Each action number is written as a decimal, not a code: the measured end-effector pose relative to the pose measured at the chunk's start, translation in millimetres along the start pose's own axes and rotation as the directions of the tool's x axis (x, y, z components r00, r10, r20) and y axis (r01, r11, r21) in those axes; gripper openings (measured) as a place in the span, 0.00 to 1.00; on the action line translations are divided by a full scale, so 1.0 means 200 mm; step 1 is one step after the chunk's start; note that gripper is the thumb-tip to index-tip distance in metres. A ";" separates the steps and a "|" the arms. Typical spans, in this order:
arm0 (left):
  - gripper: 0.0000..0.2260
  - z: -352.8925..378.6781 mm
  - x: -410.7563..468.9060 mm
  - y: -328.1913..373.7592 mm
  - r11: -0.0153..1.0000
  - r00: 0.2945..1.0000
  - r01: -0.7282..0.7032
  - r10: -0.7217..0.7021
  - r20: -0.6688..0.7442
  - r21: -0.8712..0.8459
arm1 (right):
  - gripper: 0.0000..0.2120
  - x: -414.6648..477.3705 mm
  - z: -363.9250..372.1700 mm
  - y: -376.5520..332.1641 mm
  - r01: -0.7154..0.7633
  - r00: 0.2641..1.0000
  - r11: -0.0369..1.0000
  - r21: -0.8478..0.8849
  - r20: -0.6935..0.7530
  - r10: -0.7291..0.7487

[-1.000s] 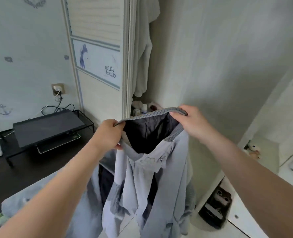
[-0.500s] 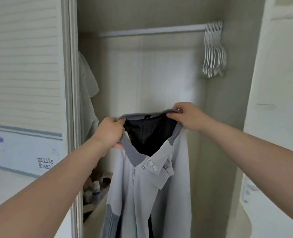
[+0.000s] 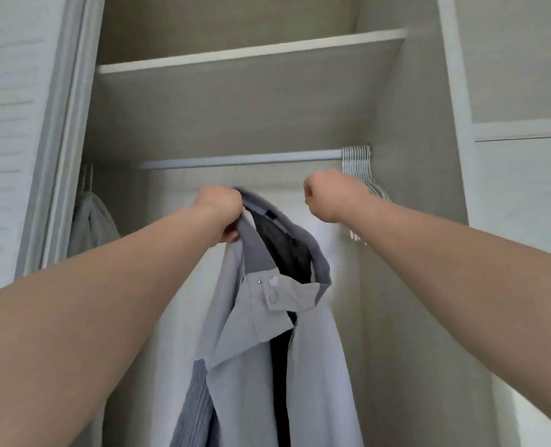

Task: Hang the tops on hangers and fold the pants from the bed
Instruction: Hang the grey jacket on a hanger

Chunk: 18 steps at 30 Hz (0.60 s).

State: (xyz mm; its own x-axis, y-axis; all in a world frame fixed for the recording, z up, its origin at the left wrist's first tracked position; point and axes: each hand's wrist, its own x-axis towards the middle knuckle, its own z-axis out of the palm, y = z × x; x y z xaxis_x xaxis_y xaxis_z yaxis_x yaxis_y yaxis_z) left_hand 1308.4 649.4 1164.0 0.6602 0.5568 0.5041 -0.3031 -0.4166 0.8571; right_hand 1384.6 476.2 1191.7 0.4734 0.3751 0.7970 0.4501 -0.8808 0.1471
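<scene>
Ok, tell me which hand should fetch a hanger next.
Right. The right hand is beside the hangers on the rod, nothing visible in it; the left hand grips the grey top by its collar.

We get soft, even daylight, medium bright: the white panel [image 3: 525,204] on the right reads brightest, the underside of the shelf [image 3: 251,56] sits in flat grey shade, and shadows are faint with soft edges. Wide-angle stretch tilts the door frame [image 3: 64,124] on the left and swells the left forearm [image 3: 90,301] and right forearm [image 3: 461,269] toward the bottom corners. We note slight softness overall, worst on the hangers [image 3: 356,159] behind the right hand [image 3: 332,195]; the jacket [image 3: 267,350] gripped by the left hand [image 3: 219,208] is sharper, its black lining almost detail-free
</scene>
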 end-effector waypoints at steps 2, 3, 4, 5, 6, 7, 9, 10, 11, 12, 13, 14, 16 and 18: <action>0.11 0.08 0.07 0.04 0.999 1.000 0.001 -0.001 0.006 0.039 | 0.12 0.08 -0.02 0.06 -0.026 0.982 0.991 -0.135 -0.191 -0.001; 0.12 0.11 0.11 0.05 0.999 0.999 0.008 -0.009 0.031 0.053 | 0.14 0.12 -0.03 0.09 -0.051 0.971 0.975 -0.215 -0.241 -0.002; 0.13 0.15 0.13 0.06 0.998 0.998 0.016 -0.020 0.061 0.062 | 0.15 0.16 -0.03 0.13 -0.093 0.968 0.954 -0.285 -0.250 0.020; 0.14 0.18 0.15 0.06 0.998 0.996 0.022 -0.027 0.085 0.056 | 0.17 0.19 -0.02 0.16 -0.141 0.968 0.933 -0.330 -0.243 0.061; 0.14 0.20 0.17 0.06 0.999 0.995 0.024 -0.027 0.094 0.035 | 0.18 0.21 -0.01 0.19 -0.192 0.967 0.916 -0.353 -0.227 0.115; 0.15 0.22 0.19 0.05 1.000 0.995 0.021 -0.022 0.094 0.012 | 0.19 0.23 0.01 0.23 -0.238 0.962 0.902 -0.359 -0.212 0.170; 0.14 0.25 0.21 0.05 1.000 0.997 0.006 -0.004 0.080 -0.027 | 0.21 0.25 0.05 0.28 -0.310 0.949 0.892 -0.329 -0.168 0.268; 0.14 0.26 0.22 0.05 0.999 0.997 0.000 0.003 0.075 -0.044 | 0.22 0.26 0.07 0.30 -0.334 0.942 0.892 -0.306 -0.142 0.304; 0.14 0.27 0.23 0.04 0.998 0.997 -0.004 0.009 0.075 -0.057 | 0.23 0.27 0.09 0.31 -0.351 0.936 0.891 -0.288 -0.120 0.330; 0.14 0.28 0.23 0.04 0.998 0.997 -0.007 0.012 0.075 -0.070 | 0.23 0.28 0.11 0.31 -0.363 0.932 0.890 -0.276 -0.103 0.348; 0.13 0.29 0.23 0.03 0.996 0.997 -0.009 0.016 0.073 -0.089 | 0.23 0.29 0.13 0.31 -0.372 0.928 0.888 -0.271 -0.092 0.361; 0.12 0.30 0.24 0.03 0.994 0.998 -0.011 0.018 0.066 -0.112 | 0.22 0.30 0.15 0.32 -0.377 0.926 0.887 -0.268 -0.092 0.366; 0.11 0.31 0.24 0.02 0.988 0.998 -0.004 0.012 0.054 -0.153 | 0.21 0.32 0.19 0.33 -0.380 0.925 0.886 -0.265 -0.117 0.361; 0.10 0.31 0.26 0.00 0.985 0.999 0.008 -0.002 0.038 -0.174 | 0.20 0.35 0.21 0.35 -0.374 0.926 0.892 -0.254 -0.156 0.344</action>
State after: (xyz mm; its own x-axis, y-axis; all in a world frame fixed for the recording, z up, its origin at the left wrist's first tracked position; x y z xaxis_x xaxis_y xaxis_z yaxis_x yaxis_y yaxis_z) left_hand 1386.1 634.1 1183.9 0.6862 0.5299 0.4983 -0.4125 -0.2807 0.8666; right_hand 1480.8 452.7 1232.3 0.4753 -0.0003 0.8798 0.0322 -0.9993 -0.0178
